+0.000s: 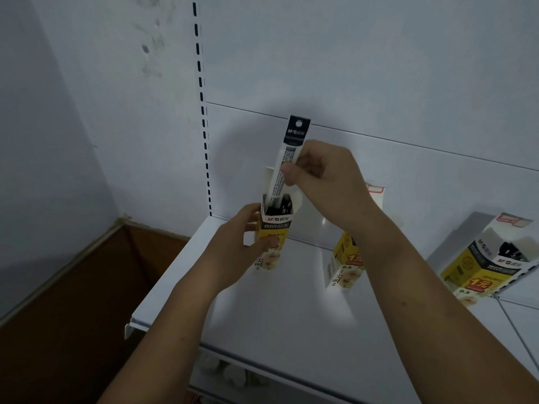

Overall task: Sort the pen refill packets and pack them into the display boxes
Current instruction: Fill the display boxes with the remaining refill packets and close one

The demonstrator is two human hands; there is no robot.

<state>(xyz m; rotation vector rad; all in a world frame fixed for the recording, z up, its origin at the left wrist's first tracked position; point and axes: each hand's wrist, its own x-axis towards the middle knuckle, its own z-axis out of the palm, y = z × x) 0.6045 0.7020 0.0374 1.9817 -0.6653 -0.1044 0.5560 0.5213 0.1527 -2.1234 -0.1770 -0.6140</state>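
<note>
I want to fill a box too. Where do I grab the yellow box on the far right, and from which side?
Grab the far-right box round its yellow lower half, from the front, probably: its top is open with packets inside, and a flap rises behind.

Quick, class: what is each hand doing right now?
Left hand: grips the display box.
Right hand: pinches a refill packet, its lower end inside that box.
</note>
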